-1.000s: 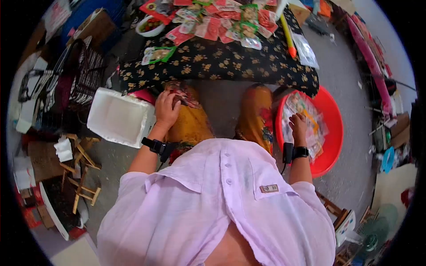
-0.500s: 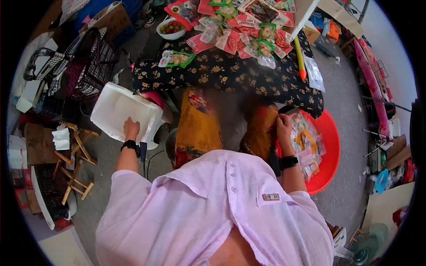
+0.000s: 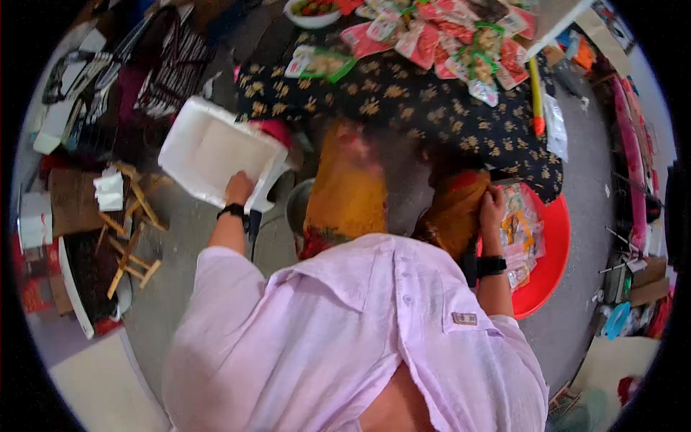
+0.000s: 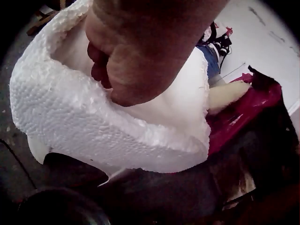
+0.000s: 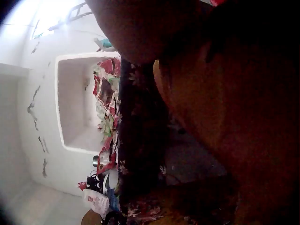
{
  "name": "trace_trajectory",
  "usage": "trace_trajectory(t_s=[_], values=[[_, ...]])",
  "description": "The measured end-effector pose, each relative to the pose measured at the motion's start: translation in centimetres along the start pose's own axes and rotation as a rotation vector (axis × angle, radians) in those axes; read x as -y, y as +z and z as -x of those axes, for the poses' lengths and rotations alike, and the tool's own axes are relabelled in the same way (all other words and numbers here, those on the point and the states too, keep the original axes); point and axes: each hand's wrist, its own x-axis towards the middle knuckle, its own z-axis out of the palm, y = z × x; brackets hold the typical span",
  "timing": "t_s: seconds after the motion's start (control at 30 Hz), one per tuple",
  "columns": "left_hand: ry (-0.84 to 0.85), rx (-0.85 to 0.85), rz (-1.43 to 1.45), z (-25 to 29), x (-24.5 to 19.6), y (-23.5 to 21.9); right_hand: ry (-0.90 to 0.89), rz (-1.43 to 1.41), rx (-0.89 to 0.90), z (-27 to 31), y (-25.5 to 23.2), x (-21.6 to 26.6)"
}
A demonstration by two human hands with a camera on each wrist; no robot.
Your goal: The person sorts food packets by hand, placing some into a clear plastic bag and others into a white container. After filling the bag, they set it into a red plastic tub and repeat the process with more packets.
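Observation:
A white foam box (image 3: 188, 162) stands on the floor left of the table. My left hand (image 3: 240, 189) grips its near rim, fingers curled over into the box. In the left wrist view the left hand (image 4: 136, 56) overlaps the rough foam rim (image 4: 117, 115), with some fingers hidden beneath the palm. At the knee, my right hand (image 3: 493, 209) holds the side of the mustard-coloured trouser leg (image 3: 461, 212), its fingers curled. The right wrist view is dark, with the trouser leg (image 5: 197, 98) close to the camera.
A red basin (image 3: 551, 266) of plastic packets (image 3: 520, 223) stands beside the right leg. Packaged snacks (image 3: 446, 47) lie on the flower-patterned tablecloth (image 3: 396, 93), near a yellow stick (image 3: 536, 101). A wooden folding stool (image 3: 129, 230) is at left. A grey bucket (image 3: 296, 205) stands between box and leg.
My left hand has gone from the left knee to the foam box's rim. My right hand has moved from over the basin to the trouser leg. The head view has shifted.

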Motion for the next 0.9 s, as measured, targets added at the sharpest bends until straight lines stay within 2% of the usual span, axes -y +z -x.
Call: trace_trajectory(t_s=[0.03,0.1,0.17,0.27,0.3,0.4,0.5,0.6,0.67,0.7,0.8,0.9], values=[[-0.092,-0.016,0.040,0.6,-1.9,-1.8,0.012,0.024,-0.004,-0.1,-0.1,-0.2],[-0.116,-0.020,0.095,0.7,-2.4,-2.8,0.059,0.006,-0.001,0.0,-0.4,0.1],[-0.151,-0.055,0.118,0.6,-2.8,-3.8,0.066,0.076,-0.037,0.3,-0.5,4.0],[-0.220,-0.078,0.219,0.9,-3.5,-5.7,0.029,0.030,-0.035,-0.6,-0.9,-0.2],[-0.241,-0.081,0.264,1.1,-3.6,-6.3,0.048,-0.012,-0.008,-0.7,-1.0,0.2],[-0.206,-0.146,0.544,2.0,-3.8,-7.5,-0.005,0.120,0.054,-1.0,-1.6,1.9],[-0.329,-0.022,1.001,2.7,-4.9,-8.7,-0.133,0.036,0.043,-1.4,-1.3,3.9],[-0.227,0.048,1.231,5.0,-8.4,-11.3,-0.020,-0.232,0.127,-2.3,0.4,6.4],[-0.118,0.069,1.363,6.4,-11.5,-12.3,-0.138,-0.355,0.181,-2.0,2.0,9.6],[-0.060,0.086,1.429,7.0,-13.4,-12.7,-0.080,-0.371,0.279,-1.7,2.8,11.3],[0.068,0.146,1.230,9.3,-19.9,-15.1,0.134,-0.474,0.575,-0.2,4.5,17.1],[0.310,0.167,1.135,10.4,-24.4,-14.7,0.279,-0.603,0.749,1.5,7.7,18.9]])
